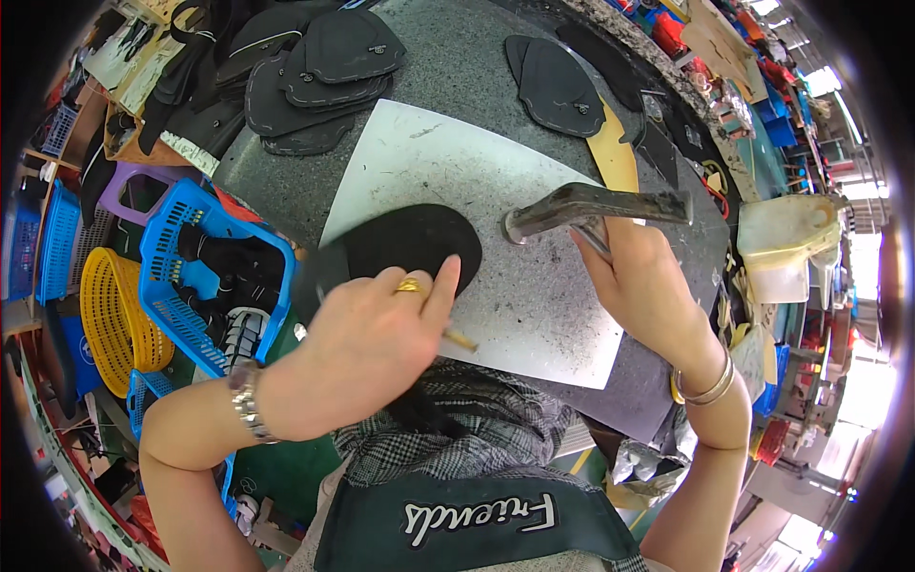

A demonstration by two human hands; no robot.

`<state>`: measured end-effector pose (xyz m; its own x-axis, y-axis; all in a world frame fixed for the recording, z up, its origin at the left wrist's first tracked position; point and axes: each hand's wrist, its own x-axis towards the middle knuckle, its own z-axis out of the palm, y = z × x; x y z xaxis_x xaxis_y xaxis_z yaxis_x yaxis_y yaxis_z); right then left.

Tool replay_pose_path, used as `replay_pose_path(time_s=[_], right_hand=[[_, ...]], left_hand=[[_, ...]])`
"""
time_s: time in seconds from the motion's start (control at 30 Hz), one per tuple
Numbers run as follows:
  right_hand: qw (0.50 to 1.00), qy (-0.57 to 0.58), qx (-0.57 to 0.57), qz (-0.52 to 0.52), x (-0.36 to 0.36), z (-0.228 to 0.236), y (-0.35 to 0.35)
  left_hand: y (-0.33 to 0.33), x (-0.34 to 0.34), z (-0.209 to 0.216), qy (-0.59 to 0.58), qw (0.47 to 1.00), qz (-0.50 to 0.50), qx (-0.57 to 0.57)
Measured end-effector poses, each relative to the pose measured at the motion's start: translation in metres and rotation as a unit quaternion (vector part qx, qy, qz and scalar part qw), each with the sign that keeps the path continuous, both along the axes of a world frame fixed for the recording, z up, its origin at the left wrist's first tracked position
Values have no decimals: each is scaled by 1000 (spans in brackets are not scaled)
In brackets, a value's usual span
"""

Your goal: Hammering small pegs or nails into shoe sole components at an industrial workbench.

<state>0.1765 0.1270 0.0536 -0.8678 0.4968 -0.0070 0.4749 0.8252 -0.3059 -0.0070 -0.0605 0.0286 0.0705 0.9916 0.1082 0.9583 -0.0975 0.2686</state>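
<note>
My right hand (pixel 643 286) is wrapped round the handle of a hammer (pixel 600 202). Its worn metal head hangs over a pale board (pixel 419 143) on the table, to the right of a black rounded shoe piece (pixel 410 238). My left hand (pixel 376 319) grips that piece near its lower edge, the index finger stretched along its surface and the other fingers curled. A short tan stick (pixel 461 340) pokes out from under this hand; whether the hand holds it is hidden. The piece's left end looks blurred.
Stacked black stitched pieces (pixel 329 71) lie at the far left of the table (pixel 457 57), more black pieces (pixel 562 91) at the far right beside a yellow piece (pixel 615 153). Blue basket (pixel 219 205) and yellow basket (pixel 110 315) stand left. Right of the table is a whitish container (pixel 786 238).
</note>
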Motion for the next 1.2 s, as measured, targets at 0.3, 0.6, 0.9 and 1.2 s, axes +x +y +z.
replay_pose_path(time_s=[0.3,0.6,0.9,1.2], right_hand=[[999,36,-21,-15,8,4,-7],[989,-48,100,94,6,8,-37],[999,8,20,36,10,0,-40],[995,71,5,65,-6,39,-34]], left_hand=[[-8,-44,11,-154,987,52,-15],[-7,-31,14,-476,876,78,-2],[-2,-22,-13,-595,783,168,-63],[1,-27,-17,-582,803,117,-48]])
